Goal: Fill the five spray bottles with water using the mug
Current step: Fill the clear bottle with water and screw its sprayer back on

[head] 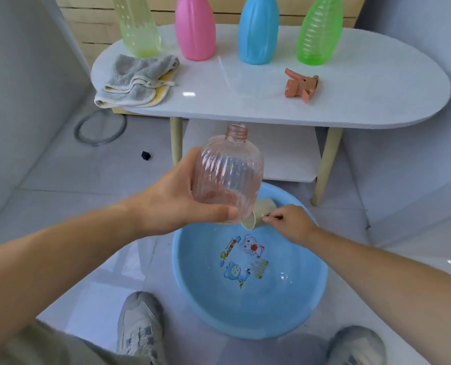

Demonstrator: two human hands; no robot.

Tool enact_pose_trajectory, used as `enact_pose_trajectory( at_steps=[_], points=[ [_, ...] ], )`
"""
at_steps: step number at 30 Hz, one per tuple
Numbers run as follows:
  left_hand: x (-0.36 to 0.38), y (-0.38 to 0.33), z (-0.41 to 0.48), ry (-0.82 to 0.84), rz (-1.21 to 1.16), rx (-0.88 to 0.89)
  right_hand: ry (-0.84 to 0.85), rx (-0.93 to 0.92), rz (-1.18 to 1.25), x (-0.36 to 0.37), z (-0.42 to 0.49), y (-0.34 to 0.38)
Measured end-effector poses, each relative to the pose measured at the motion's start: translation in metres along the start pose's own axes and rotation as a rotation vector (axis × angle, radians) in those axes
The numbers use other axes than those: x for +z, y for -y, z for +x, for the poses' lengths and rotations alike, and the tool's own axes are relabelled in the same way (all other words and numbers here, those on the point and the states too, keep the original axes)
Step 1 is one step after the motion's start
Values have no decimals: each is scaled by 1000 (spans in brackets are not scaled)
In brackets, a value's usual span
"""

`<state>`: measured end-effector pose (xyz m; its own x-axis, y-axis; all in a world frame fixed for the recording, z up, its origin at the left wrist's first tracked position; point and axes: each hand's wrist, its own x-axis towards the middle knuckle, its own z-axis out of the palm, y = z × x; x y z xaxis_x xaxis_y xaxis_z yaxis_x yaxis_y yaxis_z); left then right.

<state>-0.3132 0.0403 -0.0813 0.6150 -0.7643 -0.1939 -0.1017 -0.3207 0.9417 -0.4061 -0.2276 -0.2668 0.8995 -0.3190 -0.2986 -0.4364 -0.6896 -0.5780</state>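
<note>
My left hand [174, 204] grips a clear pink ribbed bottle [227, 175], uncapped and held upright above the far rim of a blue basin [190, 285] on the floor. My right hand [290, 223] holds a beige mug [258, 214] by its handle, tipped on its side at the basin's far edge, partly hidden behind the bottle. Water fills the basin over cartoon stickers. On the white oval table [350, 96] stand a pale green bottle [137, 25], a pink bottle [195, 27], a blue bottle [258, 30] and a bright green bottle [320, 32]. An orange spray head [300, 85] lies on the table.
A folded grey and yellow cloth [134, 80] lies on the table's left end. The table has pale wooden legs [327, 164] and a lower shelf. A ring [100, 127] and a small black object [145, 155] lie on the tiled floor. My shoes [140, 325] flank the basin.
</note>
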Motion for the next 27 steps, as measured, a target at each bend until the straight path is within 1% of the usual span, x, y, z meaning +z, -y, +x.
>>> enact_pose_trajectory(
  at_steps=[6, 10, 14, 18, 27],
  points=[
    [2, 18, 2, -16, -39, -27, 148, -303, -268, 40, 31, -33],
    [4, 22, 6, -8, -42, -28, 184, -421, -381, 50, 43, -49],
    [8, 25, 11, 8, -45, -48, 211, -449, -433, 52, 48, -58],
    [8, 25, 13, 33, -32, -55, 189, -460, -511, 54, 49, -65],
    [7, 26, 18, 49, -54, -67, 199, -487, -543, 61, 52, -65]
  ],
)
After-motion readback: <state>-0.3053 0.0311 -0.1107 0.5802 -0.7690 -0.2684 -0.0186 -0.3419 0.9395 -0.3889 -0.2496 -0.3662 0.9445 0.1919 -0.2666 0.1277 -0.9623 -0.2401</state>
